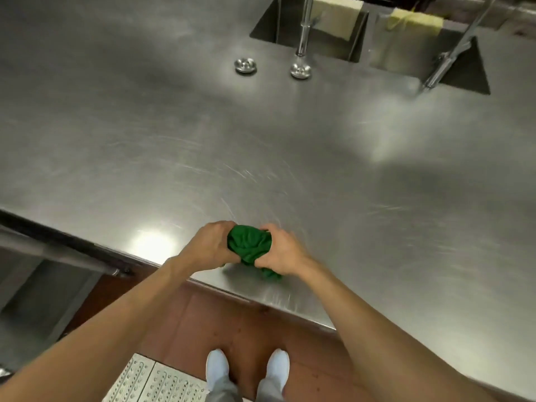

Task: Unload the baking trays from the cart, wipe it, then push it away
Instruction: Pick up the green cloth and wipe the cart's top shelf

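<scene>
A bunched green cloth sits between both hands just above the near edge of a steel counter. My left hand grips its left side and my right hand grips its right side, with a tail of cloth hanging below the right hand. At the far left a steel cart or shelf unit with a round handle bar stands beside the counter. No baking trays are in view.
Two sinks are set into the counter's far side, with a tap, a second tap and yellowish cloths draped over the rims. A perforated metal floor grate lies by my white shoes on the red floor.
</scene>
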The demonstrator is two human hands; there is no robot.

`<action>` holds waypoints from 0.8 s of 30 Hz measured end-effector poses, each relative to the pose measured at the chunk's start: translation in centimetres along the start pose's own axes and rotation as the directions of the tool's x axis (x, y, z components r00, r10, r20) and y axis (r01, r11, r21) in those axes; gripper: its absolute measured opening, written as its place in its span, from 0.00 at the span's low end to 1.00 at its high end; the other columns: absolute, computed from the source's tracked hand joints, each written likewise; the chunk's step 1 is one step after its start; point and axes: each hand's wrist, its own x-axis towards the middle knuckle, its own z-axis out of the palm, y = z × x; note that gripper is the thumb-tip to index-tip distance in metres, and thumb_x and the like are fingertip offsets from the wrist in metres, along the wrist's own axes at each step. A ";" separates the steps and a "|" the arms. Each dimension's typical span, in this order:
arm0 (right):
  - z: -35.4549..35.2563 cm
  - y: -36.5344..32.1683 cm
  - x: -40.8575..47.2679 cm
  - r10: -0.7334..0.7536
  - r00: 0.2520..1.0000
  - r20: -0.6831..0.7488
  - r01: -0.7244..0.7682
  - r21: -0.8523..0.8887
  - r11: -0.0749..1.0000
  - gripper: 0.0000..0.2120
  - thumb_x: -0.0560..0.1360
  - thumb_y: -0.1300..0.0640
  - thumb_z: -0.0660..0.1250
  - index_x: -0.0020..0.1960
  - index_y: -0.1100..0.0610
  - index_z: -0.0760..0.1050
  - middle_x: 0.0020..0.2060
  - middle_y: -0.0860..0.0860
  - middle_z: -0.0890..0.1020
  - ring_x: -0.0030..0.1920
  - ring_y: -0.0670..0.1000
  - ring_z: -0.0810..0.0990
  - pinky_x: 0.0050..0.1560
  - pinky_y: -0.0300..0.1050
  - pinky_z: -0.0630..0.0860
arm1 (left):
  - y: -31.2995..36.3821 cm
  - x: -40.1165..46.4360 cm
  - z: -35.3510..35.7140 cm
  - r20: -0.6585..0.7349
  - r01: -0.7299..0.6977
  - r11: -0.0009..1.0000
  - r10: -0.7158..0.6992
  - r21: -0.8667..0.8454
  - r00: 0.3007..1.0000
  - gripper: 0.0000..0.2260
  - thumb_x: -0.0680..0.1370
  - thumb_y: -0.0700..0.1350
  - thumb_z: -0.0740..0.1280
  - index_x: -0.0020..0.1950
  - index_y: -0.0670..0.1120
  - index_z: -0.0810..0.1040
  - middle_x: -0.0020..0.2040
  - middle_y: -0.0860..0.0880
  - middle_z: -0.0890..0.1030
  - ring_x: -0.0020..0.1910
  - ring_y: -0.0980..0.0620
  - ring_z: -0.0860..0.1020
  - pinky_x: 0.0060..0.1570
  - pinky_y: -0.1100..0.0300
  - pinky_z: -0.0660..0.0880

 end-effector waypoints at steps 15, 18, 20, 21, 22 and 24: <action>-10.6 -29.6 -6.3 -0.826 0.521 -0.212 0.838 -0.056 0.543 0.31 0.61 0.51 0.76 0.62 0.39 0.72 0.54 0.41 0.78 0.51 0.43 0.77 0.45 0.30 0.73 | 4.2 -22.0 -24.8 -0.837 -0.035 0.998 0.060 0.049 0.545 0.31 0.64 0.41 0.77 0.67 0.49 0.75 0.54 0.54 0.80 0.52 0.59 0.77 0.52 0.68 0.71; -7.9 -33.8 -8.3 -0.908 0.384 -0.165 0.922 0.009 0.388 0.31 0.59 0.46 0.74 0.62 0.40 0.73 0.53 0.41 0.78 0.50 0.41 0.77 0.46 0.25 0.70 | 3.6 -28.3 -25.5 -0.892 0.044 0.998 0.026 0.051 0.451 0.34 0.65 0.44 0.76 0.70 0.49 0.71 0.60 0.54 0.78 0.59 0.61 0.76 0.58 0.69 0.70; -5.5 -36.2 -9.8 -0.940 0.319 -0.123 0.948 0.044 0.316 0.31 0.59 0.44 0.74 0.62 0.40 0.73 0.53 0.41 0.78 0.50 0.40 0.76 0.48 0.25 0.68 | 3.3 -32.3 -25.6 -0.904 0.116 0.991 0.005 0.060 0.427 0.34 0.64 0.49 0.73 0.70 0.49 0.71 0.60 0.53 0.79 0.58 0.60 0.76 0.58 0.66 0.71; -4.3 -37.2 -10.6 -0.951 0.293 -0.099 0.956 0.060 0.288 0.31 0.60 0.45 0.75 0.62 0.41 0.73 0.53 0.42 0.78 0.51 0.41 0.77 0.50 0.27 0.69 | 3.1 -34.2 -25.5 -0.908 0.156 0.985 -0.001 0.071 0.420 0.33 0.64 0.50 0.73 0.69 0.49 0.72 0.59 0.53 0.79 0.58 0.59 0.77 0.58 0.63 0.72; -3.1 -38.0 -11.4 -0.960 0.270 -0.074 0.961 0.077 0.265 0.31 0.61 0.46 0.77 0.63 0.41 0.73 0.54 0.43 0.78 0.52 0.43 0.77 0.52 0.31 0.71 | 2.9 -35.9 -25.4 -0.912 0.193 0.978 -0.005 0.081 0.410 0.32 0.64 0.49 0.74 0.68 0.49 0.73 0.59 0.53 0.79 0.58 0.58 0.77 0.58 0.59 0.74; -1.0 -39.7 -13.1 -0.974 0.224 -0.028 0.969 0.111 0.220 0.31 0.62 0.46 0.77 0.64 0.41 0.73 0.55 0.44 0.78 0.54 0.45 0.78 0.54 0.38 0.74 | 2.1 -39.3 -25.2 -0.925 0.243 0.966 -0.013 0.086 0.379 0.31 0.64 0.45 0.76 0.66 0.48 0.74 0.58 0.53 0.80 0.57 0.56 0.78 0.57 0.54 0.75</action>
